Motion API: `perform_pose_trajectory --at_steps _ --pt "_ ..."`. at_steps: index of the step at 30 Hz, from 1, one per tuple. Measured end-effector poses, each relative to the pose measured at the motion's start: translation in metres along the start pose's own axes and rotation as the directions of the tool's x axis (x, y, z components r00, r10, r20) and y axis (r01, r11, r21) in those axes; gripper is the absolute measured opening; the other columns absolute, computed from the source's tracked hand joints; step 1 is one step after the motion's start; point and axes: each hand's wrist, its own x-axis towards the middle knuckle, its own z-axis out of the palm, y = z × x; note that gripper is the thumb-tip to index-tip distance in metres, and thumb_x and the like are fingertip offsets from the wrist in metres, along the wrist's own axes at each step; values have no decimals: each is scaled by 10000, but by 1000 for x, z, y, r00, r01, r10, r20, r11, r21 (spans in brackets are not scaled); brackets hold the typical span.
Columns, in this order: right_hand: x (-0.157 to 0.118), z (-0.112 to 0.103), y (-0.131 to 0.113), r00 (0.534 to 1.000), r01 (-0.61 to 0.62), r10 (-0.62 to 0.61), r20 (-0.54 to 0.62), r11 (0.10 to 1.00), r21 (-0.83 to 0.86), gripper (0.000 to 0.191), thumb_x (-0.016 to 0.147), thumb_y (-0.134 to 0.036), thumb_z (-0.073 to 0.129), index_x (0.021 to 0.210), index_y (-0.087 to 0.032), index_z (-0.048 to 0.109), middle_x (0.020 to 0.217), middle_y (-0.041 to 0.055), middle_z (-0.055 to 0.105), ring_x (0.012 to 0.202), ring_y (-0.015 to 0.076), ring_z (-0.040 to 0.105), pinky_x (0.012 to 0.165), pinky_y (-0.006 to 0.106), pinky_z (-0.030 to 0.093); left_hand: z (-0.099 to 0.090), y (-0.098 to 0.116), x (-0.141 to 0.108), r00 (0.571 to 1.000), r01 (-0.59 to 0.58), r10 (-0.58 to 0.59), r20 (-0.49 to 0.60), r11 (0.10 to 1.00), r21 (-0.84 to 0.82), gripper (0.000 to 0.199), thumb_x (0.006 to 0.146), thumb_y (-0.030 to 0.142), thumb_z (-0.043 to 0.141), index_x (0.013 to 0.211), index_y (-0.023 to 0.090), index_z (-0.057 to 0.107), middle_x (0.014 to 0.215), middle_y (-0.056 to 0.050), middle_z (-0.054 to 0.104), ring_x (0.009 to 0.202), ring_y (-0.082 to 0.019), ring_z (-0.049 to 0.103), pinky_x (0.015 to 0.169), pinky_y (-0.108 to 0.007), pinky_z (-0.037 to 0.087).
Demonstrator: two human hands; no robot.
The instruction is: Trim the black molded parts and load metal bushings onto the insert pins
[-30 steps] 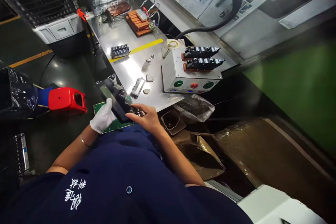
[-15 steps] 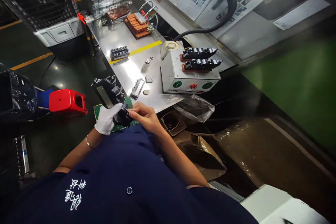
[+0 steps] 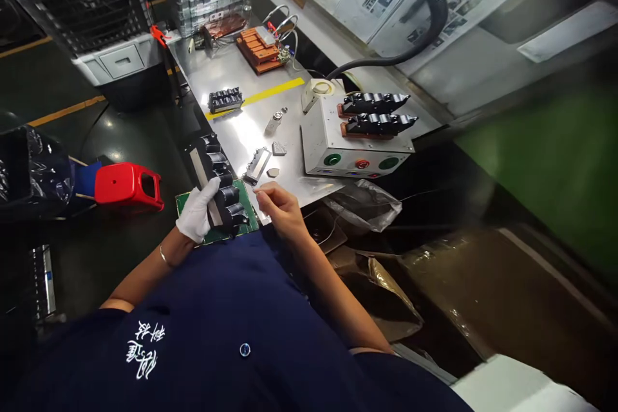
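Note:
My left hand, in a white glove, grips a long black moulded part with a row of curved recesses and a pale metal strip along one side. The part is held tilted over a green mat at the table's near corner. Just right of it, my bare right hand is apart from the part, thumb and forefinger pinched together; whatever is between the fingertips is too small to make out. Beyond the right hand lie a smaller black part with a pale strip, a grey flat piece and a grey block.
A white control box carries two black ribbed parts. Farther along the metal table are a small bottle, another black part and an orange fixture. A red stool stands left; plastic bags lie right.
My right hand has drawn away from the black part to the right. The part has turned in my left hand, so more of its recesses and strip show. The view has shifted slightly.

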Motion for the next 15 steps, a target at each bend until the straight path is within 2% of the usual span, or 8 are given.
perform_pose_trajectory --at_steps 2,3,5,8,10,12,14,15 --pt "-3 2 -19 977 148 -140 158 988 -41 282 854 -484 626 824 -214 700 743 22 588 686 134 538 617 289 439 0 0 5 1000 16 -16 5 1000 -5 368 734 382 772 978 126 670 746 -63 723 608 -186 693 619 -332 603" --pt "-4 3 -27 962 190 -173 211 980 -61 257 870 -455 619 827 -216 702 748 26 590 708 142 544 634 297 441 0 -1 7 1000 27 -27 8 1000 -10 342 764 374 747 977 118 670 743 -67 724 594 -180 691 621 -328 605" --pt "-5 2 -37 946 214 -184 266 972 -91 233 882 -422 616 815 -214 696 731 24 582 707 145 542 628 301 432 0 -4 8 999 41 -41 25 999 -18 305 794 358 719 969 112 672 737 -69 725 583 -178 689 628 -326 608" --pt "-3 0 -36 942 204 -160 295 971 -123 242 881 -424 615 799 -209 688 711 20 571 681 143 532 596 295 415 0 -7 6 997 49 -48 53 999 -21 278 789 333 729 957 119 676 737 -63 728 586 -182 692 636 -334 611" --pt "-2 1 -29 965 197 -162 204 967 -164 262 876 -435 615 767 -206 678 697 19 568 669 143 525 586 291 408 -1 -8 5 997 48 -47 61 999 -24 292 766 333 752 958 126 678 743 -57 727 603 -188 696 657 -350 611" --pt "-3 2 -23 985 170 -172 10 962 -212 274 876 -441 608 748 -205 662 704 24 573 677 146 525 593 292 411 -1 -9 4 998 39 -38 58 999 -25 332 750 355 766 982 136 679 759 -56 725 641 -199 705 688 -371 608" --pt "-7 4 -21 974 146 -179 -142 966 -214 269 882 -446 591 776 -207 656 747 33 587 705 152 536 606 293 421 0 -7 6 999 22 -20 38 999 -39 355 746 385 767 994 145 681 763 -50 718 664 -197 706 709 -371 604" --pt "-10 5 -22 973 142 -174 -150 969 -201 258 877 -452 595 812 -211 659 771 35 594 707 151 538 607 292 424 0 -6 7 1000 7 -6 23 999 -53 345 752 394 761 983 151 682 760 -43 713 661 -184 700 716 -358 601"
